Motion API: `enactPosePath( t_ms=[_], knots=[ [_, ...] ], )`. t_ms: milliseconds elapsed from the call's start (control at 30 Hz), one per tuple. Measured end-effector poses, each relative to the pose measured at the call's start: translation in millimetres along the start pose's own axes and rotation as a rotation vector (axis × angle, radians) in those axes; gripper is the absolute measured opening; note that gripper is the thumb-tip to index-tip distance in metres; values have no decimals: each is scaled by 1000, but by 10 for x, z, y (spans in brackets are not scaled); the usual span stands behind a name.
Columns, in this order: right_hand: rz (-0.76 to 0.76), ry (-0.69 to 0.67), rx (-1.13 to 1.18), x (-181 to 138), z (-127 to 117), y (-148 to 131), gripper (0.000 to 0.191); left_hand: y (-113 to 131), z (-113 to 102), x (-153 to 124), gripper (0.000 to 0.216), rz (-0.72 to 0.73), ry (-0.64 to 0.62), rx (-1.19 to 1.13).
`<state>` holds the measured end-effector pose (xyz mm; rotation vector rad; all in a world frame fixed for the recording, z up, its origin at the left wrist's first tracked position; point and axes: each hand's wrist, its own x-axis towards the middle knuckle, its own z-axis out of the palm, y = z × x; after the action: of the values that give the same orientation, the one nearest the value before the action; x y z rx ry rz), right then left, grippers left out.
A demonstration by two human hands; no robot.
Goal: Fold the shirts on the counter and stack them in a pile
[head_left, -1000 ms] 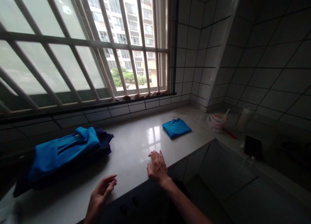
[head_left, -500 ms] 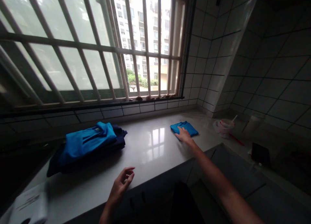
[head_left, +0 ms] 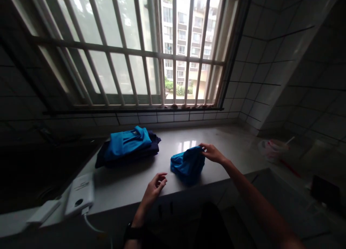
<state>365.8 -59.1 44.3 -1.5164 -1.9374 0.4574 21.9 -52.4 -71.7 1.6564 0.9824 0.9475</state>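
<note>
My right hand [head_left: 212,153] grips the far edge of a bright blue cloth [head_left: 187,165], which hangs crumpled from it over the pale countertop [head_left: 124,184]. Just left of the cloth, near the counter's front edge, hovers my left hand [head_left: 155,186] with fingers loosely curled and nothing in them. Farther left lies a pile of clothes [head_left: 127,148], a blue garment on top of dark navy ones.
A white box-like device [head_left: 79,195] with a cable sits at the counter's left front. A cup with a straw [head_left: 271,150] stands at the right, a dark object [head_left: 325,191] beyond it. A barred window [head_left: 151,61] backs the counter.
My right hand reached to the folded blue cloth at the back right, took hold of it and pulled it toward me and left; it now hangs unfolded. The view has shifted right.
</note>
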Motion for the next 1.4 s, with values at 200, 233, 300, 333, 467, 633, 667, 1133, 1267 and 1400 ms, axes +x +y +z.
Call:
enactPosePath(
  t_ms=[200, 233, 300, 333, 467, 633, 667, 1133, 1267, 1400],
  knots=[
    [5, -24, 452, -23, 85, -341, 29, 11, 54, -8, 64, 71, -22, -30],
    [32, -43, 523, -9, 88, -368, 32, 22, 59, -12, 67, 82, -23, -18],
    [69, -62, 691, 45, 107, -375, 36, 61, 62, -22, 69, 98, -44, 23],
    [102, -11, 777, 84, 126, -354, 35, 85, 63, -28, 67, 108, -67, 51],
    [323, 411, 928, 235, 283, -137, 16, 161, 86, -34, 48, 161, -165, 175],
    [381, 552, 767, 209, 503, 272, 19, 106, 172, -12, 37, 193, -129, 321],
    [397, 591, 697, 186, 515, 352, 21, 84, 189, -12, 39, 199, -121, 348],
    [332, 271, -165, -224, 485, 426, 35, 83, 188, -27, 48, 217, -220, 479],
    [283, -109, -151, -251, 533, 252, 25, 69, 165, -21, 47, 162, -181, 339],
    [122, -151, 181, -217, 312, 94, 28, 52, 142, -15, 51, 91, -91, 221]
  ],
)
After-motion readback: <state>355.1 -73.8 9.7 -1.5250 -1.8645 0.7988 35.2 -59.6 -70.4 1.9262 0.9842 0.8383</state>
